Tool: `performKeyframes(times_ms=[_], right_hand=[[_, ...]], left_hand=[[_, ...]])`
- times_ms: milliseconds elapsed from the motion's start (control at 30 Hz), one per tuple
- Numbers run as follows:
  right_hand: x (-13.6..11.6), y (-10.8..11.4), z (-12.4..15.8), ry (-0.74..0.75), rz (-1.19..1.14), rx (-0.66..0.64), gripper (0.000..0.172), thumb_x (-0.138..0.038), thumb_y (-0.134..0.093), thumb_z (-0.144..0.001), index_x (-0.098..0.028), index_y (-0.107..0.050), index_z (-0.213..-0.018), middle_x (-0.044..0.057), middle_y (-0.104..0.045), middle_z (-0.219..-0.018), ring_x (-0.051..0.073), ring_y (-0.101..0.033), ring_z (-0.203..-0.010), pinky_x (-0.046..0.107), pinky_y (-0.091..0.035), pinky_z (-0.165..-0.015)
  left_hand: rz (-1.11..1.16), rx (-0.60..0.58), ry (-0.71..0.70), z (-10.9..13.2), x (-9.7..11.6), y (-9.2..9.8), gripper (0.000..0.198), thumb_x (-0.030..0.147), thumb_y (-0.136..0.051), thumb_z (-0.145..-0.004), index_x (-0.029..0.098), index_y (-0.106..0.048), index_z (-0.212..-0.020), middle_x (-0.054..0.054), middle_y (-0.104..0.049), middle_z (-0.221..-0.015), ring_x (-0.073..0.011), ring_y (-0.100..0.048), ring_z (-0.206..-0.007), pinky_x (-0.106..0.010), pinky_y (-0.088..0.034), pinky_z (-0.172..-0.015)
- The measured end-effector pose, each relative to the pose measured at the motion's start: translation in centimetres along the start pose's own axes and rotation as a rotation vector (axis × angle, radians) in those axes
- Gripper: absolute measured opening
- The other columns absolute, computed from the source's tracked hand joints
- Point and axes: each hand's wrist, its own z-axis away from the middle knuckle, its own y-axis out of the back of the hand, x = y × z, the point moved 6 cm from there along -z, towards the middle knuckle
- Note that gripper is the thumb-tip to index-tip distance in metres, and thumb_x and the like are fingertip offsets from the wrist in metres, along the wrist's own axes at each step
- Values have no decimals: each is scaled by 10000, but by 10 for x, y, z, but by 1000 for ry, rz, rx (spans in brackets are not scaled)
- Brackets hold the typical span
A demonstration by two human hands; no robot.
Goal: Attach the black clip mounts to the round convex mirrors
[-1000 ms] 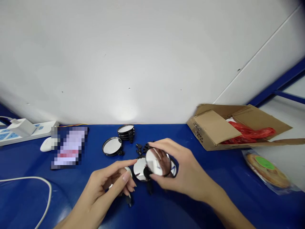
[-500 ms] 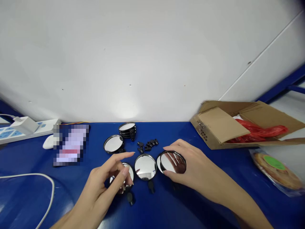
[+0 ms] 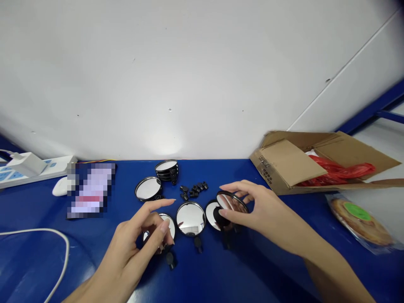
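round mirror (image 3: pixel 191 219) lies between the hands (image 3: pixel 135 240) (image 3: pixel 261 214)

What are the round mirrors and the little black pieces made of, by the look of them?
The mirrors look like mirrored glass or polished metal, going by their sharp reflections, with shiny chrome-like rims. The black pieces look like matte plastic, though rubber is possible.

A blue tabletop (image 3: pixel 221 273) carries round mirrors (image 3: pixel 191 219), small black fittings (image 3: pixel 193 190) and a white computer mouse (image 3: pixel 60 186).
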Motion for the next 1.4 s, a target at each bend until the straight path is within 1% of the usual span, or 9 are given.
performKeyframes(times_ms=[400, 500, 633, 767, 833, 1000, 1200, 1300, 1400], right_hand=[[-26, -29, 12, 169, 112, -75, 341, -242, -825, -873, -311, -775, -1203, 41, -758, -1213, 308, -700, -1161, 450, -596, -985], [-21, -31, 12, 159, 90, -73, 412, -238, -831, -866, -313, -768, -1266, 44, -739, -1277, 297, -702, -1190, 441, -597, -1011], [-14, -33, 10, 146, 91, -42, 495, -268, -851, -868, -329, -751, -1349, 44, -718, -1326, 295, -708, -1188, 455, -592, -1029], [-14, -33, 8, 151, 94, -24, 490, -269, -866, -874, -328, -756, -1348, 56, -718, -1335, 311, -696, -1228, 472, -583, -1056], [-15, -33, 7, 163, 101, -25, 466, -255, -858, -880, -322, -763, -1332, 58, -723, -1324, 314, -689, -1247, 475, -579, -1071], [-13, -35, 4, 148, 107, -29, 453, -271, -860, -878, -327, -771, -1319, 53, -727, -1319, 322, -689, -1249, 485, -585, -1060], [-12, -36, 4, 133, 91, -55, 450, -291, -848, -897, -332, -763, -1337, 60, -714, -1366, 325, -677, -1281, 496, -573, -1085], [-13, -36, 5, 123, 89, -66, 433, -308, -840, -915, -332, -754, -1339, 58, -711, -1361, 313, -681, -1261, 491, -577, -1072], [-13, -36, 5, 133, 92, -66, 441, -305, -839, -923, -329, -744, -1353, 57, -708, -1361, 309, -673, -1271, 500, -564, -1103]], left_hand=[[-51, 92, -23, 3, 15, -4, 398, 557, -566, -1163, 322, -707, -1452, 3, -793, -843, -196, -703, -754, -289, -539, -699], [-90, 76, -63, 2, 18, -3, 366, 541, -559, -1167, 278, -807, -1109, -11, -759, -779, -199, -689, -733, -304, -507, -690], [-115, 91, -103, 3, 19, -1, 555, 486, -618, -1148, 229, -644, -656, -31, -687, -700, -186, -600, -687, -316, -512, -715], [46, 296, -158, 7, 25, 9, 130, 356, -823, -1024, 258, -789, -945, -44, -789, -976, -211, -727, -816, -324, -618, -796], [115, 317, -201, 7, 28, 12, 128, 320, -865, -993, 284, -828, -1110, -66, -799, -1199, -214, -773, -878, -330, -665, -818], [285, 247, -48, -5, 13, 15, 234, 369, -943, -951, 234, -802, -1080, -29, -769, -874, -182, -741, -737, -244, -646, -609], [413, 195, 26, -14, 4, 18, 304, 415, -879, -1014, 196, -752, -1181, -26, -797, -800, -112, -673, -520, -199, -589, -502], [411, 237, 25, -11, 4, 21, 521, 431, -833, -1041, 256, -675, -1506, -160, -871, -1242, -209, -823, -646, -208, -573, -410], [418, 246, -17, -10, 9, 21, 662, 416, -869, -1007, 345, -612, -1614, -176, -661, -1669, -325, -892, -954, -256, -650, -460]])
